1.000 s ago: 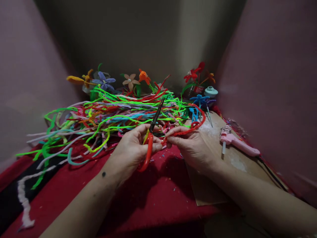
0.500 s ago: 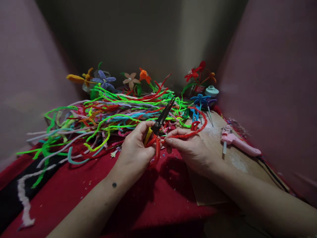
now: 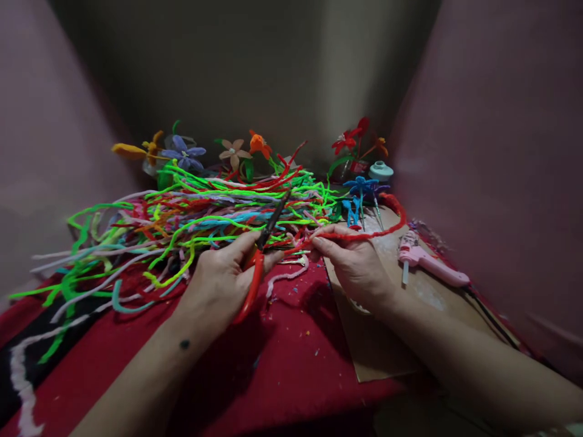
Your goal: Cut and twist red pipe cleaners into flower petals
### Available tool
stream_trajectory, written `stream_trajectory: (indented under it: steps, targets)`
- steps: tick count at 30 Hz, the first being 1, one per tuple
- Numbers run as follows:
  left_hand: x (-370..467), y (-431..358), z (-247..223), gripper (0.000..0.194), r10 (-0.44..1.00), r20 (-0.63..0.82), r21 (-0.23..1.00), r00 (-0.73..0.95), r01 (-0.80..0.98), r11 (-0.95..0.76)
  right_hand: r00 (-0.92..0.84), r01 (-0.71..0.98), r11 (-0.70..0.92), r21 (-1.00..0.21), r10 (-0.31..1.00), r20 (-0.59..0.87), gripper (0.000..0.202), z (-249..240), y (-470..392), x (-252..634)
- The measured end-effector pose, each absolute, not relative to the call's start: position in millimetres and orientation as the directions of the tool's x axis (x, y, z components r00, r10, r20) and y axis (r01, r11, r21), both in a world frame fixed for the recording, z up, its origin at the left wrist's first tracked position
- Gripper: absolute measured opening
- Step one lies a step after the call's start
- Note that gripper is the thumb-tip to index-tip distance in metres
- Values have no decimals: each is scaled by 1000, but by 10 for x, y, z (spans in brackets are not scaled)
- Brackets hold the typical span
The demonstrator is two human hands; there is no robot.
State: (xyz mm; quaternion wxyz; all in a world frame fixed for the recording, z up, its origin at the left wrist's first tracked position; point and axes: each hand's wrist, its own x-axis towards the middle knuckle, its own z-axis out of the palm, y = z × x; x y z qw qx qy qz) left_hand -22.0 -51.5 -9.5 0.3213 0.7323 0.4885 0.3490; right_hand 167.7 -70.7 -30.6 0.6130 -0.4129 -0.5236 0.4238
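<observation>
My left hand (image 3: 228,270) is closed around a pair of scissors (image 3: 255,288) with orange-red handles. Their dark blades point up and away, over a heap of pipe cleaners (image 3: 214,212) in many colours. To the right, my right hand (image 3: 357,264) pinches a red pipe cleaner (image 3: 399,212) between thumb and fingers. Its long end curves back over that hand, while a shorter stretch runs toward the left fingertips. Whether those fingers also grip it I cannot tell.
A pink glue gun (image 3: 430,264) lies on a brown board (image 3: 353,343) at the right. Behind the heap stand pipe-cleaner flowers, including a purple one (image 3: 184,155) and a red one (image 3: 344,141). Blue flowers (image 3: 361,185) sit nearer. Small scraps dot the red cloth (image 3: 291,370).
My hands have moved apart, the left one leftward with the scissors. The red pipe cleaner is drawn out straighter between them, and its loop has swung right. The view has shifted slightly.
</observation>
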Motion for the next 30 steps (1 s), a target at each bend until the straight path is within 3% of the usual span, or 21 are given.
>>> stream_trajectory:
  steps: [2, 4, 12, 18, 30]
  targets:
    - [-252, -472, -116, 35, 892, 142, 586, 428, 690, -425, 121, -83, 314, -946, 945, 303, 5, -288, -679, 1697]
    - [-258, -450, -159, 39, 854, 60, 391, 517, 775, -496, 146, -75, 321, -944, 940, 308, 5, -263, -664, 1707]
    - [-211, -493, -127, 35, 831, -64, 79, 553, 833, -548, 167, -41, 361, -932, 922, 350, 9, -216, -654, 1734]
    - [-199, -499, -61, 38, 823, -124, 65, 554, 833, -550, 142, -11, 399, -917, 908, 393, 7, -251, -656, 1741]
    - [-287, -469, -196, 32, 785, -30, 146, 619, 779, -610, 119, -80, 370, -926, 926, 359, 8, -265, -622, 1746]
